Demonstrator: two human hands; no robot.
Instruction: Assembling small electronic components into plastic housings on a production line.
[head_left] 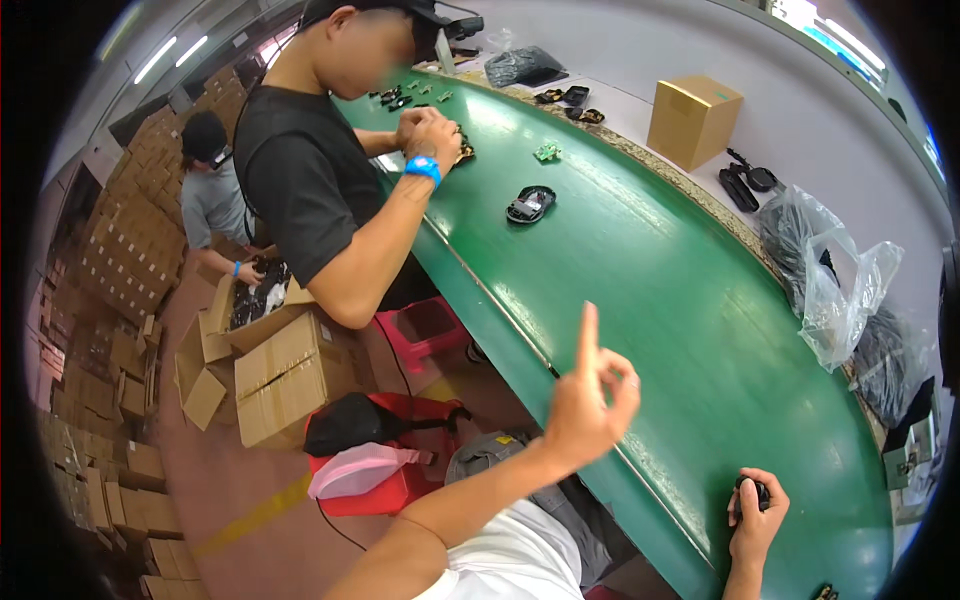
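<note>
My left hand is raised above the near edge of the green work table. Its index finger points up and the others are loosely bent, with nothing held. Lower right, my right hand is closed round a small black rounded plastic part, mostly covered by the fingers; its exact kind cannot be made out. Farther up the table lies a black oval device housing with a grey inside, out of reach of both hands. Beyond it sits a small green circuit board.
A co-worker at the table's far left handles a small part. Along the back ledge stand a cardboard box, black parts and clear plastic bags. Red stools and open cartons are on the floor at left.
</note>
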